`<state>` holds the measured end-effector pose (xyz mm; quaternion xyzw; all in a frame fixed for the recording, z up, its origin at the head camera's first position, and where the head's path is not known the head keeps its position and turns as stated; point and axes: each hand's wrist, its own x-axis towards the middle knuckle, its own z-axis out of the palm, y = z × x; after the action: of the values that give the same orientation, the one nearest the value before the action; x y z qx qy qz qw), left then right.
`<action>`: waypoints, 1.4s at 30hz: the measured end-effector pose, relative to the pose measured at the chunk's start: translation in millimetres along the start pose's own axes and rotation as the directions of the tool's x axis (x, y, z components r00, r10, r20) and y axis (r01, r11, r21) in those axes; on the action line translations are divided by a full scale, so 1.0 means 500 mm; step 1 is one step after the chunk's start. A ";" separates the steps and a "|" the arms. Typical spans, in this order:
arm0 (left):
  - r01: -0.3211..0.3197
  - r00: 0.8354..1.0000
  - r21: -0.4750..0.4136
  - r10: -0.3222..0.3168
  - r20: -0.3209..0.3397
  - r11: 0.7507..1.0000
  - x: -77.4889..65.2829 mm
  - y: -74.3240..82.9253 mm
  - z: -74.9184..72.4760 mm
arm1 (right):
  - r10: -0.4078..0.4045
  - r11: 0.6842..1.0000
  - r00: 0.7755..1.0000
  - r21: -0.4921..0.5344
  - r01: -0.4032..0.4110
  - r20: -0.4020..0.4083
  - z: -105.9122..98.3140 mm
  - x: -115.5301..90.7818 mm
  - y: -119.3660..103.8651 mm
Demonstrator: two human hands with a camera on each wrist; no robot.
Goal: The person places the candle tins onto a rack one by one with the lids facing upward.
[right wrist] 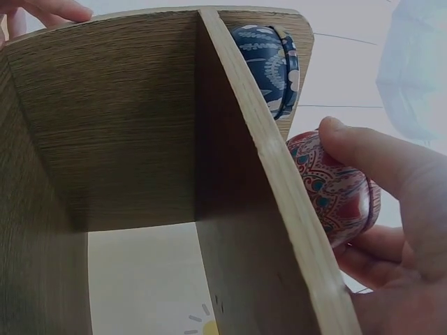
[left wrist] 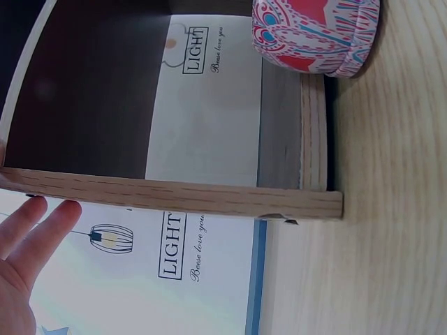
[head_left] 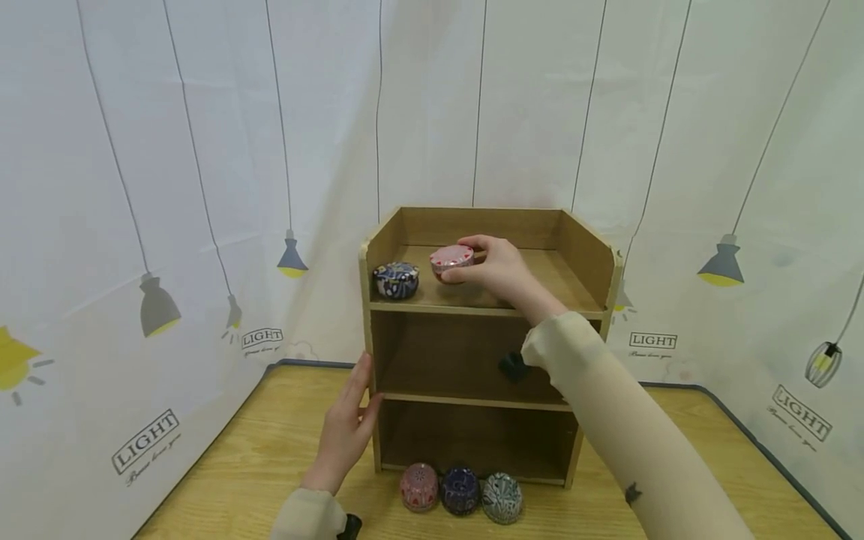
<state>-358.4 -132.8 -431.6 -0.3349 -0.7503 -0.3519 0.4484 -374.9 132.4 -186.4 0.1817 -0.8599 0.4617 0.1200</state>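
Shelf [head_left: 472, 403], wooden, three levels, stood on a wood-grain table [head_left: 270, 427], its front towards the person. Right hand [head_left: 501, 270] was at the top level, holding a pink-lidded tin [head_left: 452, 257]. Grip: clamped on the tin, thumb on the near side, fingers round the far side, as head and right wrist views both showed. Tin's lid was uppermost, pale pink with small red marks about the rim; its side, seen from below, was red with white and teal patterning. Position: over the front left part of the top board, near a blue floral tin [head_left: 395, 282], a gap between the two. Could not tell whether the held tin's base touched the board.

Blue floral tin sat on the top board, close to the left side panel. Left hand [head_left: 346, 429] rested against that panel, lower down: fingers straight along the outer face, thumb apart from them, at the front edge about level with the middle board.

On the table, just before the lowest level, three more tins lay in a row: pink tin [head_left: 419, 487], dark blue tin [head_left: 460, 492], green-and-white tin [head_left: 502, 498], left to right. Behind, a pale backdrop [head_left: 432, 112] carried printed hanging lamps and the word LIGHT.
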 end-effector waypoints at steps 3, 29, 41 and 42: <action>0.002 1.000 0.005 -0.002 0.001 1.000 -0.001 -0.001 -0.001 | 0.008 1.000 1.000 0.004 -0.008 0.007 0.003 0.001 -0.002; -0.013 1.000 -0.002 0.013 -0.005 1.000 0.002 0.000 0.002 | -0.003 0.993 0.999 -0.122 0.007 0.035 0.019 0.013 -0.008; -0.006 1.000 0.016 0.006 -0.005 1.000 -0.001 -0.005 0.002 | -0.005 0.985 0.999 -0.173 0.012 0.040 0.025 0.019 -0.006; -0.005 1.000 0.015 0.005 -0.005 1.000 -0.001 -0.005 0.002 | -0.005 0.985 0.999 -0.174 0.012 0.040 0.026 0.019 -0.006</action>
<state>-360.8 -133.5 -432.9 -0.3325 -0.7511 -0.3460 0.4535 -382.9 118.2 -187.7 0.1832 -0.8984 0.3807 0.1203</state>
